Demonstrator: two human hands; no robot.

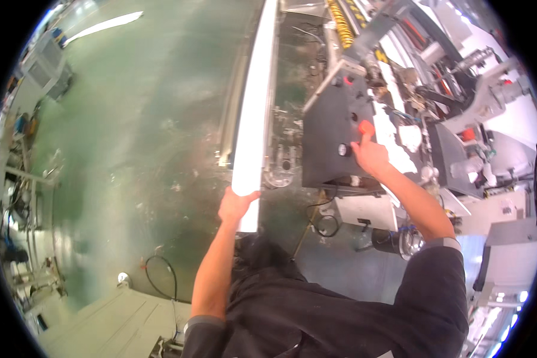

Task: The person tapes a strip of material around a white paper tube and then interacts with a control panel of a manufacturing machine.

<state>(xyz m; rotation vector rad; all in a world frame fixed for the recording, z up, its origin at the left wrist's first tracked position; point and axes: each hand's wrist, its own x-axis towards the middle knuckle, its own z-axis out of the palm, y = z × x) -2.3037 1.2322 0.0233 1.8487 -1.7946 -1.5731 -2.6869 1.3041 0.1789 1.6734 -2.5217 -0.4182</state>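
Observation:
My left hand (235,206) grips the near end of a long white profile bar (253,107) that runs away from me along the machine bed. My right hand (370,155) reaches onto a dark grey control panel (328,125), with a finger on a round red-orange button (366,127). A small black knob (343,150) sits just left of that hand. My dark sleeves and torso fill the lower middle of the picture.
A green workshop floor (137,131) spreads to the left, with a black cable loop (161,274) near a pale platform (119,316). Machinery (459,107) with hoses, clamps and a yellow cable chain (340,24) crowds the right. Racks line the far left edge.

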